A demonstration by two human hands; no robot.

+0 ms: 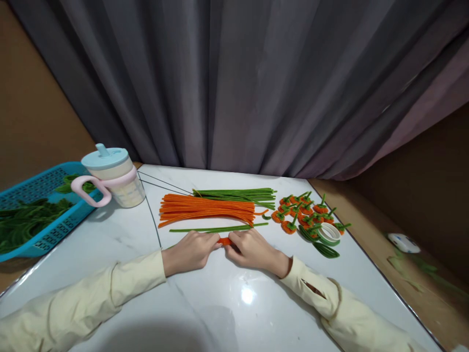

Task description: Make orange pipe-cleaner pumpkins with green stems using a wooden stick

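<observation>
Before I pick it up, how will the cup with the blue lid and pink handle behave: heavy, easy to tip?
The cup looks pale and full up to its lid, so it is probably fairly heavy for its size. Its wide body stands flat on the table, so a light push should slide it, not tip it. The pink handle sticks out sideways and probably gives a sure grip.

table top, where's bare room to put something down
Bare marble table between the sleeves, near the edge, and left of the left hand below the cup. Crowded beyond the hands: orange stems, finished flowers, tape roll.
</observation>
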